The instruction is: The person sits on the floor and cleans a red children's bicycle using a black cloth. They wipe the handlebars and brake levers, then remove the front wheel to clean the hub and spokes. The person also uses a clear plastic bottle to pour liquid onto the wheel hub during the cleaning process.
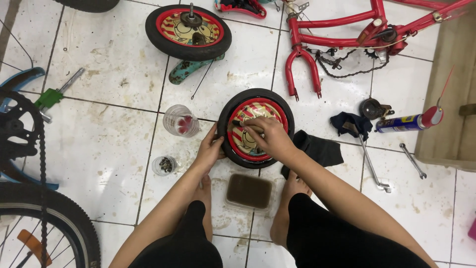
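A small bicycle wheel [277, 106] with a black tyre and a red and yellow disc lies flat on the tiled floor in front of me. My left hand [210, 149] grips its tyre on the left side. My right hand [270, 136] rests over the hub, fingers closed on a small dark tool or axle part [243, 124] at the centre. A rectangular plastic tub [249, 191] of brown liquid sits between my bare feet, just below the wheel.
A second matching wheel [188, 31] lies further away, by a teal fender [191, 70]. A red bike frame [347, 34] with chain is top right. A spray can [406, 121], wrenches [373, 166], black rags [320, 149], a clear jar [181, 120], a small cup of parts [164, 165] and a larger bicycle [29, 198] surround me.
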